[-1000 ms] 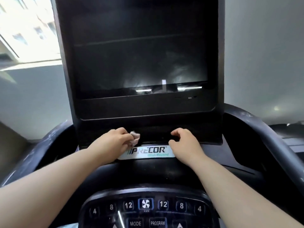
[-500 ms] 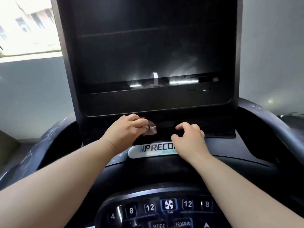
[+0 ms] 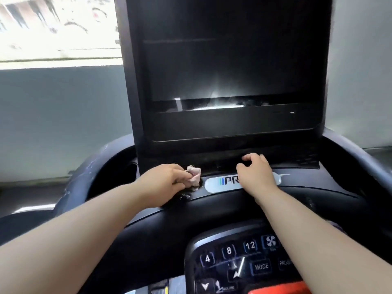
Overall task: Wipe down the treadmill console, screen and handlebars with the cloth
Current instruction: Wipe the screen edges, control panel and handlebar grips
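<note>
My left hand grips a small crumpled pinkish cloth and holds it against the black treadmill console, just left of the silver brand plate. My right hand rests on that plate with its fingers loosely curled, holding nothing. Above both hands rises the large dark screen, which shows pale reflections along its lower edge. The left handlebar curves away from the console and looks scuffed. The right handlebar curves off to the right.
A keypad panel with numbered, fan and MODE buttons sits near the bottom, partly under my right forearm. A red part shows at the bottom edge. A grey wall and a bright window lie behind the treadmill on the left.
The view has swung left, so the console sits further right in frame. My left hand with the cloth has slid left and down, from the ledge under the screen onto the console surface.
</note>
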Tool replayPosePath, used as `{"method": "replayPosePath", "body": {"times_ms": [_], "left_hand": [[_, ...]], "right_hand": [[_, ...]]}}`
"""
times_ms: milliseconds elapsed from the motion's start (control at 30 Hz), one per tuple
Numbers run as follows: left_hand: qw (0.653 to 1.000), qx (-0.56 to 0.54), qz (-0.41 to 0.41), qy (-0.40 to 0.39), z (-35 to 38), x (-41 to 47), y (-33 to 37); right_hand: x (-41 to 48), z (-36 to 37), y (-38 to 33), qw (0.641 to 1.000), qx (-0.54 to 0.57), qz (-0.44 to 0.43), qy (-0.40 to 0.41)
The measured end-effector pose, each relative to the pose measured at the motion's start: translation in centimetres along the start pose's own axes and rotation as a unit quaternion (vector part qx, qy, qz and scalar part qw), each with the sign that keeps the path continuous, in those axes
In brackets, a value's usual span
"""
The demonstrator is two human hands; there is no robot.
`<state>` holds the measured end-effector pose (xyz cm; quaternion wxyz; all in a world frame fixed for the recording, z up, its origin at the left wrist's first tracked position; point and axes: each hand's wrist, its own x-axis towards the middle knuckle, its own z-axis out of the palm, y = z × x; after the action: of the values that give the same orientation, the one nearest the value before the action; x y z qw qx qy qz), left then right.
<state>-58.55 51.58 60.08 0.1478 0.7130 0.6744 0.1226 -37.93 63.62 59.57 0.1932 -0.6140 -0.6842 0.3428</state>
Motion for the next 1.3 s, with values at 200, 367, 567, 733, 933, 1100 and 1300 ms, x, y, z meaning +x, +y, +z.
{"method": "replayPosePath", "body": {"times_ms": [200,367,567,733,933,1100,1300], "left_hand": [[0.979,0.1,0.136,0.112,0.0,2.5,0.2],[0.977,0.119,0.166,0.06,2.5,9.7,3.5],[0.977,0.159,0.134,0.047,4.6,7.9,2.2],[0.988,0.099,0.064,0.1,4.3,3.4,0.4],[0.934,0.208,0.187,0.22,0.4,0.1,-2.9],[0.912,0.257,0.213,0.237,-2.6,2.6,-2.4],[0.919,0.219,0.201,0.261,1.6,3.1,-3.4]], "right_hand": [[-1.1,-0.6,0.6,0.996,0.071,0.027,0.05],[-1.0,-0.9,1.3,0.99,0.105,0.039,0.081],[-1.0,-0.6,1.7,0.994,0.083,0.015,0.075],[-1.3,0.4,0.0,0.994,0.063,0.004,0.09],[-2.0,1.7,-2.0,0.987,0.092,-0.004,0.133],[-2.9,2.8,-4.0,0.995,0.038,-0.007,0.091],[-2.9,4.2,-3.9,0.999,-0.014,-0.025,0.043]]}}
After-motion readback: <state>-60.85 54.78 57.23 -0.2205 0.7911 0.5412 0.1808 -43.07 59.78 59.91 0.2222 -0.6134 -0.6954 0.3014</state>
